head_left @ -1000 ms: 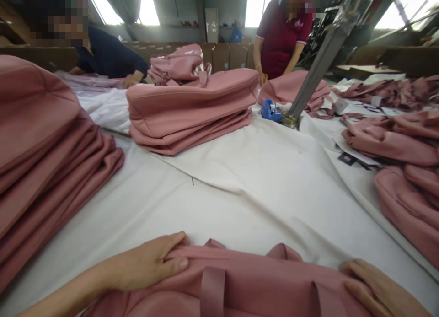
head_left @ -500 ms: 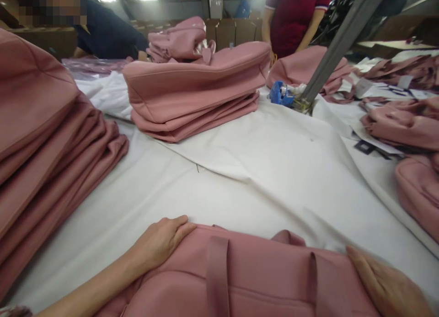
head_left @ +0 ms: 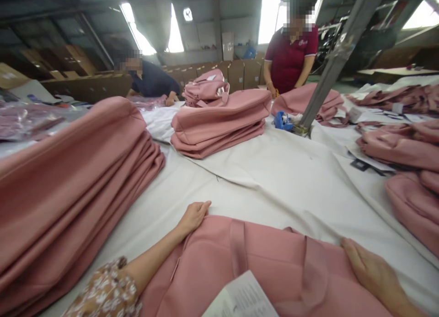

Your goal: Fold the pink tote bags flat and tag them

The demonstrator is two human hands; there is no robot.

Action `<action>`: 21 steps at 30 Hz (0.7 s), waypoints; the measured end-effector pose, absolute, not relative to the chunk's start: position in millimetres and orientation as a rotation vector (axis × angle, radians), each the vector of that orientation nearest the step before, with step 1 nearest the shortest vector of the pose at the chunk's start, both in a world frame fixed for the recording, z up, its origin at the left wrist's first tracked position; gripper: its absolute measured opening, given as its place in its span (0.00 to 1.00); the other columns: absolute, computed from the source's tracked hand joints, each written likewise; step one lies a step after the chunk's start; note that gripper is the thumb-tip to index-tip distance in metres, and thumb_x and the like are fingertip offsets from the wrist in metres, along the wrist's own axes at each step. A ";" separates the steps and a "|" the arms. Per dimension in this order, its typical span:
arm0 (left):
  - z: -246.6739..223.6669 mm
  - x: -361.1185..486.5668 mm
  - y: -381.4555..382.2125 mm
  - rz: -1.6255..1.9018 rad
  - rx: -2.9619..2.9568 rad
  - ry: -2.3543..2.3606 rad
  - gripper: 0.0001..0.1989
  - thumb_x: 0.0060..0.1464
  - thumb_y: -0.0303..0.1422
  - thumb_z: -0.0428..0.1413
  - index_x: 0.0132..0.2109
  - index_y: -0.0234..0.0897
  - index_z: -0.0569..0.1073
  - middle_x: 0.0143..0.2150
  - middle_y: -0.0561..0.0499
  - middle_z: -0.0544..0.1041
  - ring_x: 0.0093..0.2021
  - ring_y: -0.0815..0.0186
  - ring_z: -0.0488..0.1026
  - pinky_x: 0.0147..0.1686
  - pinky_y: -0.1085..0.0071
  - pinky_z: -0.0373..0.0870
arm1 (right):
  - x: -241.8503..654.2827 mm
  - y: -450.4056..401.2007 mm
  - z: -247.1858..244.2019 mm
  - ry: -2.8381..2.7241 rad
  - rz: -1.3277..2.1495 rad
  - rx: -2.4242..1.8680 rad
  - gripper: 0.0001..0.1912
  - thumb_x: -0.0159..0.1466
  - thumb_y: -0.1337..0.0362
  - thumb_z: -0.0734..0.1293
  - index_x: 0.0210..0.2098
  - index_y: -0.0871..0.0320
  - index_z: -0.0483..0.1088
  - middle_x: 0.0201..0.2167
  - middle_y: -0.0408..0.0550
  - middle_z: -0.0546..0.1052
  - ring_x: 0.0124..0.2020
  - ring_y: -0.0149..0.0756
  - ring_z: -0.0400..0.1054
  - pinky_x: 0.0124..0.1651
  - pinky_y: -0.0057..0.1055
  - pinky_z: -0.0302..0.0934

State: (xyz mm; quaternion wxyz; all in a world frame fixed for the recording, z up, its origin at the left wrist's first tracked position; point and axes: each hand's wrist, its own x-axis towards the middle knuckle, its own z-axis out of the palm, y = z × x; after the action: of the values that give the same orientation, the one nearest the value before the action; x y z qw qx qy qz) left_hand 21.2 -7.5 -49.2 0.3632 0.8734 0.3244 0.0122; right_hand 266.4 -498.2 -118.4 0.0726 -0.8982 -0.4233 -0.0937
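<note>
A pink bag with two flat strap handles lies in front of me on the white cloth. My left hand is closed round its far left corner, thumb on top. At the opposite end, my right hand grips the right edge, some of its fingers hidden from view. A white printed tag rests on the near side of the bag, cut off by the bottom of the view. One zip pull shows near the left end.
Tall stacks of pink bags stand at left and at the back middle. More pink pieces lie at right. A grey metal post rises from the white-covered table. Two people are behind it, one in maroon, one in dark blue.
The view has tilted up, showing more of the room and both people. A white printed tag now shows on the bag. Both hands keep their hold on it.
</note>
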 end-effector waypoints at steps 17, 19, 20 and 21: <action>-36.6 -76.2 -62.3 -0.202 2.890 0.719 0.33 0.63 0.52 0.34 0.69 0.44 0.48 0.72 0.48 0.46 0.68 0.49 0.50 0.58 0.46 0.55 | 229.9 -437.4 -57.0 -0.814 -0.353 -3.118 0.15 0.69 0.65 0.53 0.37 0.60 0.70 0.39 0.55 0.73 0.42 0.43 0.67 0.41 0.36 0.56; -37.4 -74.4 -64.3 -0.158 2.906 0.732 0.33 0.63 0.52 0.35 0.69 0.43 0.48 0.72 0.48 0.46 0.68 0.48 0.50 0.58 0.45 0.54 | 230.9 -436.3 -54.6 -0.823 -0.264 -3.118 0.16 0.70 0.65 0.52 0.38 0.60 0.69 0.38 0.54 0.74 0.42 0.42 0.68 0.41 0.35 0.56; -37.4 -74.4 -65.6 -0.142 2.911 0.735 0.33 0.63 0.51 0.35 0.69 0.43 0.49 0.72 0.48 0.46 0.67 0.47 0.50 0.58 0.45 0.54 | 231.3 -435.3 -50.9 -0.838 -0.221 -3.114 0.17 0.70 0.65 0.51 0.39 0.60 0.70 0.39 0.54 0.74 0.42 0.41 0.68 0.41 0.34 0.57; -37.1 -74.7 -66.8 -0.129 2.912 0.735 0.33 0.62 0.51 0.35 0.69 0.43 0.49 0.72 0.47 0.47 0.67 0.47 0.50 0.58 0.45 0.54 | 231.5 -434.1 -45.2 -0.855 -0.181 -3.107 0.17 0.70 0.64 0.52 0.41 0.60 0.70 0.41 0.54 0.75 0.43 0.40 0.69 0.42 0.34 0.57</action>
State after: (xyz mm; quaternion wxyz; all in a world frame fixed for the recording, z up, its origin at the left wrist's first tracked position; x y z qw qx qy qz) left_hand -74.7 -66.8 -37.1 0.0677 0.9665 0.2441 -0.0427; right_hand 231.5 -434.1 -45.2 -0.0429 -0.9617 -0.2648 -0.0561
